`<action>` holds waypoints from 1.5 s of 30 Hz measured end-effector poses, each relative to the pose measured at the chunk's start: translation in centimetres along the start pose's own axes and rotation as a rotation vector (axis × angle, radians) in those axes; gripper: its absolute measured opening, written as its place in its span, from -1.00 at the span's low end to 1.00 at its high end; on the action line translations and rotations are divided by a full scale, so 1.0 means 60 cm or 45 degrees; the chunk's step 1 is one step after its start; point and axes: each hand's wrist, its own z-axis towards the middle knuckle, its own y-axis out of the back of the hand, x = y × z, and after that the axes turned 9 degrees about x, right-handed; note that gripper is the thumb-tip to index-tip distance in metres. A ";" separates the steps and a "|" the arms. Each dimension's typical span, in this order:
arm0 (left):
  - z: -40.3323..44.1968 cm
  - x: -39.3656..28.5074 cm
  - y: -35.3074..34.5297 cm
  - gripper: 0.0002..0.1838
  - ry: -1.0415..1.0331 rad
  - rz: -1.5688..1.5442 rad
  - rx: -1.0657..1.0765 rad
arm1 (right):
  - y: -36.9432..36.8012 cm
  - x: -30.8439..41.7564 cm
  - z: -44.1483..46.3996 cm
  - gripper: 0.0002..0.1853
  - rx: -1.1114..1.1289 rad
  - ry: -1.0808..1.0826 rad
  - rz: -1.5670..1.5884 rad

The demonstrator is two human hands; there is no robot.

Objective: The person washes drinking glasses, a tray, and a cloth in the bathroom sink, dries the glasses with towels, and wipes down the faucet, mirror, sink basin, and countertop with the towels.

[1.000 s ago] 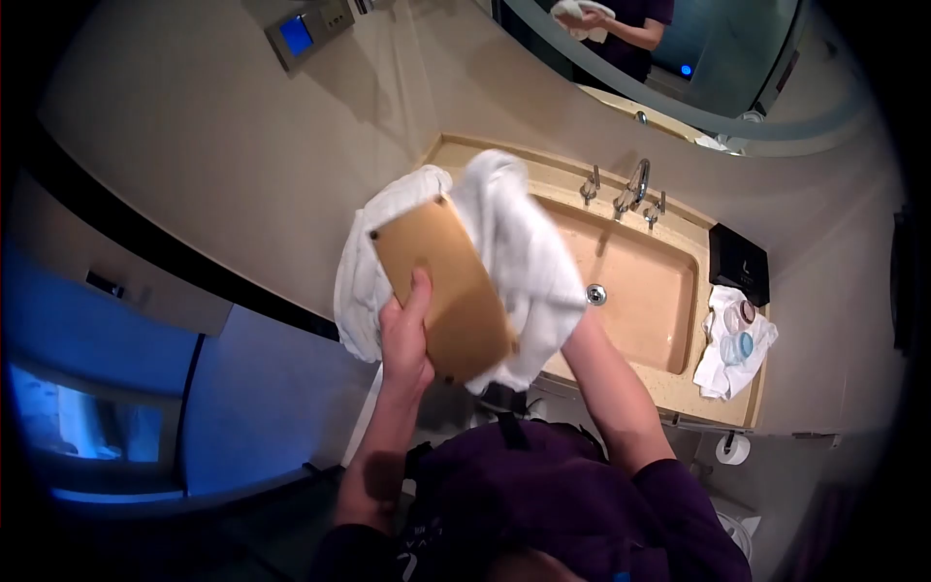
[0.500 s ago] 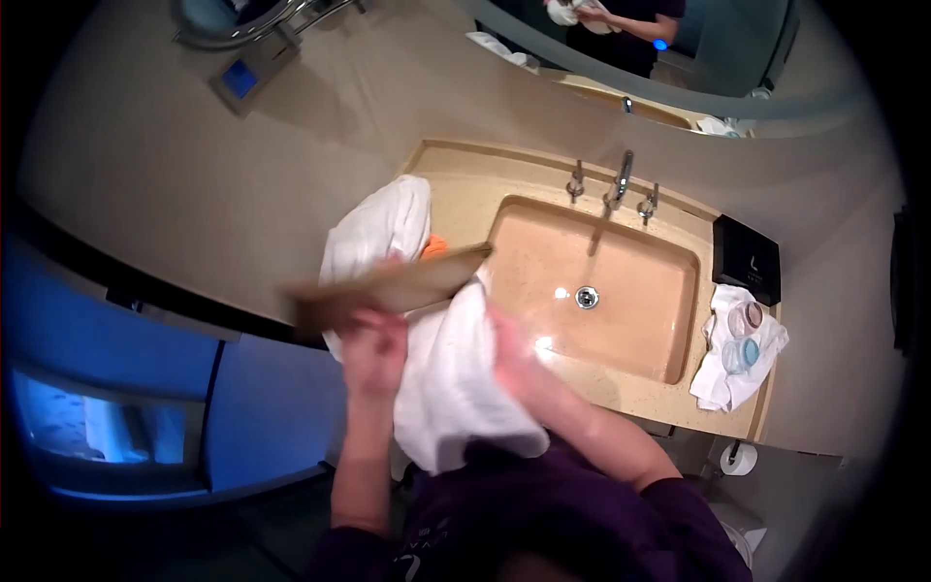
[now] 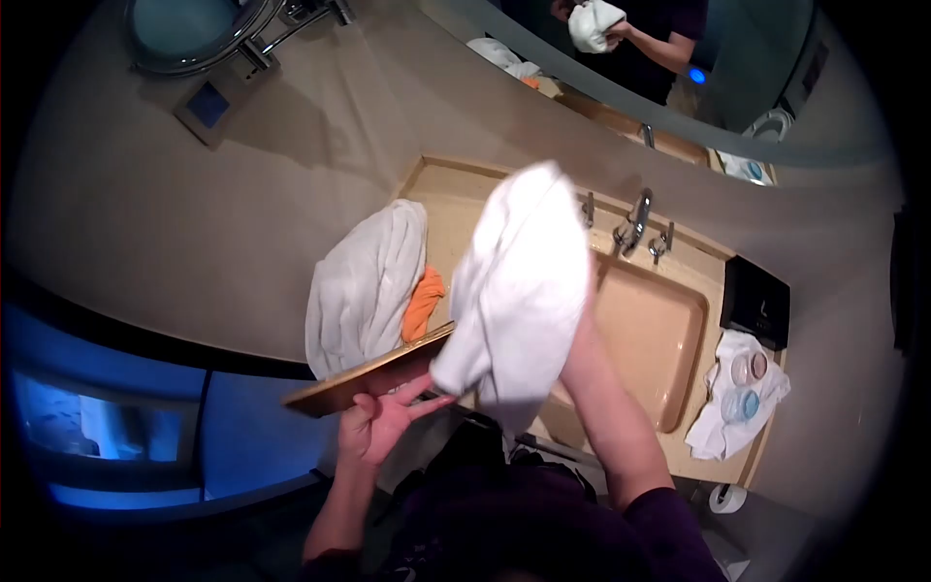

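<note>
Brown tray [image 3: 373,376] touches left hand [image 3: 378,427], fingers apart — white towel [image 3: 524,281] hides whether right hand grips.

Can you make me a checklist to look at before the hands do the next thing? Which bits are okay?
1. Left hand gripping the board firmly: cannot tell. Fingers are spread, contact partly hidden.
2. Board lying flat: not ok. It is tipped up, seen almost edge-on.
3. Right hand holding the white towel well: cannot tell. Towel hides its fingers.
4. Orange cloth not touching the board: cannot tell. They meet in this view.
5. Blue-ended cup away from both hands: ok. It's across the sink.
</note>
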 end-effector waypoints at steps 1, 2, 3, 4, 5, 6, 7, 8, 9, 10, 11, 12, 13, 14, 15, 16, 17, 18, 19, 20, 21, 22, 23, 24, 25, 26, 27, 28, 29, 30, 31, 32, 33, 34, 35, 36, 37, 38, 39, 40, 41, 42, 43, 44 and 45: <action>0.005 0.008 0.023 -0.13 0.005 -0.166 0.007 | 0.011 0.018 0.064 -0.40 0.062 0.046 0.322; 0.016 0.013 0.035 -0.08 0.002 -0.178 -0.079 | -0.037 0.040 0.121 -0.41 0.169 0.195 0.239; 0.025 0.018 0.047 -0.08 0.003 -0.180 -0.073 | -0.085 0.051 0.181 -0.41 -0.020 0.358 -0.115; 0.034 0.023 0.061 -0.11 0.023 -0.223 -0.121 | -0.080 0.050 0.245 -0.43 0.023 0.544 -0.304; 0.043 0.023 0.078 -0.14 0.042 -0.264 -0.170 | -0.102 0.053 0.286 -0.51 0.126 0.594 -0.475; 0.049 0.018 0.098 -0.18 0.098 -0.356 -0.183 | -0.103 0.029 0.340 -0.55 0.104 0.693 -0.500; 0.040 0.032 0.130 -0.20 -0.026 -0.366 -0.176 | -0.081 0.000 0.406 -0.60 0.147 0.837 -0.623; 0.038 0.032 0.146 -0.24 -0.087 -0.393 -0.160 | -0.046 -0.033 0.456 -0.62 0.005 0.932 -1.032; 0.045 0.024 0.162 -0.28 -0.140 -0.412 -0.147 | -0.018 -0.064 0.479 -0.61 -0.075 0.912 -1.326; 0.060 -0.007 0.145 -0.17 0.024 -0.134 -0.192 | 0.048 -0.097 0.506 -0.50 -0.100 0.729 -1.706; 0.055 -0.014 0.165 -0.17 0.024 -0.079 -0.236 | 0.149 -0.145 0.538 -0.42 -0.064 0.541 -2.139; 0.063 -0.025 0.167 -0.16 0.000 0.004 -0.317 | 0.251 -0.191 0.567 -0.33 -0.030 0.315 -2.554; 0.072 -0.035 0.166 -0.14 -0.017 0.086 -0.399 | 0.326 -0.224 0.563 -0.26 0.109 -0.104 -2.800; 0.077 -0.042 0.176 -0.14 0.033 0.106 -0.403 | 0.425 -0.254 0.555 -0.28 0.359 -0.339 -2.829; 0.077 -0.046 0.185 -0.14 0.066 0.101 -0.460 | 0.449 -0.266 0.552 -0.28 0.311 -0.364 -2.798; 0.082 -0.053 0.190 -0.14 0.092 0.084 -0.522 | 0.461 -0.273 0.547 -0.28 0.306 -0.270 -2.786; 0.089 -0.061 0.194 -0.14 0.123 0.068 -0.545 | 0.465 -0.278 0.535 -0.27 0.323 -0.187 -2.783; 0.107 -0.077 0.193 -0.13 0.151 0.126 -0.548 | 0.462 -0.283 0.530 -0.31 0.278 -0.179 -2.638; 0.131 -0.090 0.190 -0.13 0.179 0.187 -0.536 | 0.454 -0.279 0.513 -0.31 0.267 -0.212 -2.636; 0.156 -0.102 0.175 -0.12 0.130 0.259 -0.663 | 0.436 -0.275 0.488 -0.34 0.197 -0.327 -2.579; 0.148 -0.111 0.210 -0.05 0.087 0.341 -0.601 | 0.411 -0.262 0.465 -0.36 0.123 -0.431 -2.520; 0.147 -0.132 0.256 -0.04 0.074 0.305 -0.517 | 0.363 -0.231 0.443 -0.38 0.111 -0.674 -2.457; 0.210 -0.153 0.211 -0.11 -0.029 0.193 -0.593 | 0.360 -0.224 0.408 -0.38 0.090 -0.682 -2.458; 0.242 -0.178 0.210 -0.24 -0.016 0.221 -0.369 | 0.361 -0.213 0.366 -0.37 0.174 -0.620 -2.364; 0.286 -0.194 0.198 -0.42 -0.072 0.121 -0.418 | 0.366 -0.198 0.334 -0.37 0.259 -0.558 -2.263; 0.322 -0.205 0.202 -0.54 -0.117 0.184 -0.436 | 0.383 -0.185 0.318 -0.37 0.245 -0.555 -2.264; 0.366 -0.211 0.198 -0.65 -0.132 0.406 -0.508 | 0.406 -0.177 0.304 -0.36 0.416 -0.574 -2.396; 0.408 -0.214 0.208 -0.73 -0.040 0.792 -0.631 | 0.413 -0.164 0.290 -0.34 0.597 -0.598 -2.515; 0.445 -0.199 0.232 -0.73 -0.095 1.028 -0.548 | 0.425 -0.140 0.278 -0.34 0.598 -0.600 -2.506; 0.491 -0.195 0.223 -0.64 0.030 1.402 -0.404 | 0.416 -0.100 0.282 -0.33 0.742 -0.684 -2.457; 0.527 -0.175 0.279 -0.52 -0.063 1.698 -0.279 | 0.407 -0.063 0.293 -0.32 0.887 -0.762 -2.411; 0.560 -0.155 0.320 -0.44 -0.212 1.883 -0.138 | 0.392 -0.039 0.303 -0.33 0.901 -0.810 -2.550; 0.583 -0.137 0.334 -0.43 -0.160 1.902 -0.158 | 0.386 -0.018 0.314 -0.34 0.911 -0.860 -2.695; 0.599 -0.125 0.342 -0.49 -0.173 2.248 -0.134 | 0.442 -0.001 0.305 -0.38 0.762 -0.672 -2.763; 0.608 -0.111 0.350 -0.49 -0.187 2.246 -0.141 | 0.494 0.011 0.294 -0.43 0.616 -0.486 -2.816; 0.619 -0.095 0.358 -0.51 -0.090 2.642 -0.146 | 0.470 0.017 0.287 -0.48 0.417 -0.281 -2.989; 0.635 -0.084 0.368 -0.52 0.015 3.030 -0.172 | 0.454 0.013 0.284 -0.50 0.297 -0.176 -2.964; 0.644 -0.078 0.386 -0.52 -0.010 3.016 -0.212 | 0.438 0.013 0.283 -0.49 0.178 -0.008 -2.977; 0.650 -0.074 0.407 -0.54 -0.035 3.137 -0.115 | 0.417 0.013 0.279 -0.48 0.055 0.153 -2.970; 0.658 -0.070 0.422 -0.56 -0.059 3.258 -0.012 | 0.369 0.020 0.277 -0.49 -0.073 0.394 -2.923; 0.666 -0.069 0.430 -0.56 -0.065 3.251 -0.041 | 0.340 0.030 0.271 -0.47 -0.160 0.530 -2.868; 0.673 -0.068 0.436 -0.58 -0.016 3.307 0.096 | 0.306 0.046 0.265 -0.49 -0.168 0.684 -2.804; 0.678 -0.063 0.443 -0.60 0.039 3.357 0.250 | 0.271 0.063 0.254 -0.50 -0.187 0.830 -2.733; 0.681 -0.054 0.458 -0.60 0.046 3.351 0.254 | 0.229 0.082 0.233 -0.45 -0.233 0.840 -2.696; 0.686 -0.041 0.476 -0.62 -0.005 3.405 0.311 | 0.200 0.095 0.205 -0.40 -0.280 0.854 -2.663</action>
